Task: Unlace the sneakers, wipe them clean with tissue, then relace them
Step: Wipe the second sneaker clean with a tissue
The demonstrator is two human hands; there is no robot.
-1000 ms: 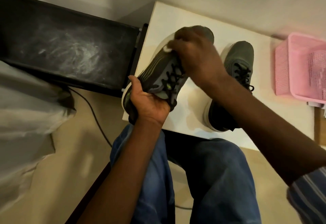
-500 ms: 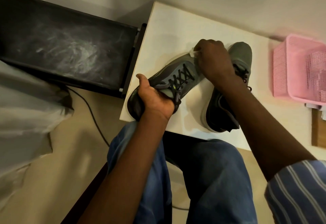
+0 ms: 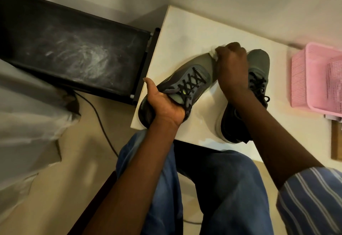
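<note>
A grey sneaker [image 3: 192, 75] with black laces lies on the white table [image 3: 185, 36], toe pointing away to the right. My left hand [image 3: 164, 103] grips its heel and collar at the table's near left corner. My right hand [image 3: 232, 68] holds a wad of white tissue [image 3: 213, 51] pressed against the toe of that sneaker. The second grey sneaker [image 3: 259, 71], laced in black, stands just to the right, partly hidden behind my right forearm.
A pink plastic basket [image 3: 314, 75] sits at the table's right end. A dusty black shelf [image 3: 74, 49] adjoins the table's left side, with a black cable [image 3: 100, 123] on the floor below. My knees in blue jeans [image 3: 212, 188] are under the near edge.
The sneaker has been lowered from a tilted, raised pose to lie flatter on the table. My right hand with the tissue has moved from the left side of the toe across to its tip.
</note>
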